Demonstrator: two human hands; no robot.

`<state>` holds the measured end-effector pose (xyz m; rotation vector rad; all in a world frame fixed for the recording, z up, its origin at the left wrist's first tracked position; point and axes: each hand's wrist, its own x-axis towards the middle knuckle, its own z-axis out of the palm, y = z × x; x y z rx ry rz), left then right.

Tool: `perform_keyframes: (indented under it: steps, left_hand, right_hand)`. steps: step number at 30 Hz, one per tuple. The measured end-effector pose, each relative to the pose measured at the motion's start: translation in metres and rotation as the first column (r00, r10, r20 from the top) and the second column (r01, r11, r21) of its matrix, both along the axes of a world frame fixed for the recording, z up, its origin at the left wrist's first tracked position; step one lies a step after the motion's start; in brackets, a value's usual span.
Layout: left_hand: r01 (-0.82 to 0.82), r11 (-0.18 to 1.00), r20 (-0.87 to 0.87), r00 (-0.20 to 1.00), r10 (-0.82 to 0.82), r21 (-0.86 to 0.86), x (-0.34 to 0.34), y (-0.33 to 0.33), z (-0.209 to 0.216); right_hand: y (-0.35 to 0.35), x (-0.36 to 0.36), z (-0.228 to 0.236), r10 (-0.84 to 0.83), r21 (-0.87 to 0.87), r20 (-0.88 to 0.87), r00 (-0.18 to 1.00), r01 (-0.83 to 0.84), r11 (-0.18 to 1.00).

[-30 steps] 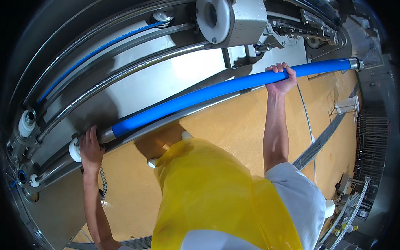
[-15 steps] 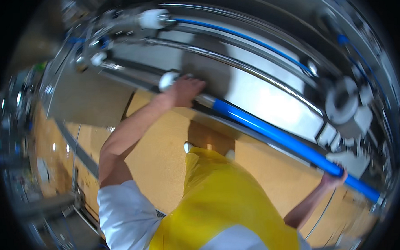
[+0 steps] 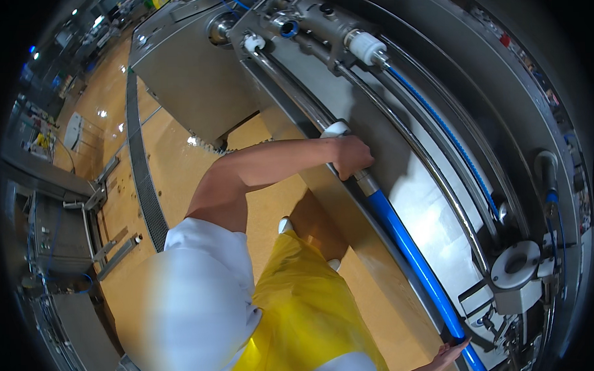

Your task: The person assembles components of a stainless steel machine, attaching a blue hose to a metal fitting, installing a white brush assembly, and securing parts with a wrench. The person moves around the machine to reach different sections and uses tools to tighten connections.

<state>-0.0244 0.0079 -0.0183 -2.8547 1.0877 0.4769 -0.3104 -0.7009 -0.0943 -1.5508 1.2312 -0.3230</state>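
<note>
My left hand point(image 3: 353, 156) is closed round a metal shaft, just below a white collar point(image 3: 335, 128). From there a long bright blue tube point(image 3: 414, 260) slopes down to the right, in line with the shaft. At its lower part my right hand point(image 3: 444, 358) grips the tube from the near side, with some fingers hidden behind it. The tube lies along the front edge of a steel machine bed point(image 3: 401, 182). Beyond it run a polished metal rod point(image 3: 434, 174) and a thin blue ribbed line point(image 3: 449, 134).
A white ring-shaped block point(image 3: 516, 265) stands near the tube's lower end. At the upper end sits a metal drive unit with a white cylindrical fitting point(image 3: 367, 48). A steel cabinet point(image 3: 198, 78) is on the left. A drain grate point(image 3: 139, 158) crosses the orange floor point(image 3: 179, 170).
My view has turned, so the machine now slants more steeply down to the right. My left hand remains at the shaft by the collar, and my right hand remains on the blue tube.
</note>
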Motion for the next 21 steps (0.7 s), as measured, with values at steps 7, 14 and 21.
perform_keyframes:
  steps: [7,14,21]
  left_hand:
    - [-0.022,0.992,0.264,0.963,0.054,-0.123,-0.034,0.021,-0.009]
    - [-0.103,0.836,0.443,0.809,0.385,-0.539,-0.084,0.185,0.010]
    - [-0.748,0.208,0.122,0.170,0.978,-0.631,-0.137,0.552,0.059]
  right_hand:
    - [0.012,0.015,0.003,0.054,-0.323,-0.480,0.876,-0.233,0.917]
    - [0.123,0.068,-0.052,0.758,-0.529,-0.517,0.398,-0.845,0.082]
    - [0.544,0.130,-0.060,0.799,-0.126,-0.571,-0.187,-0.942,-0.311]
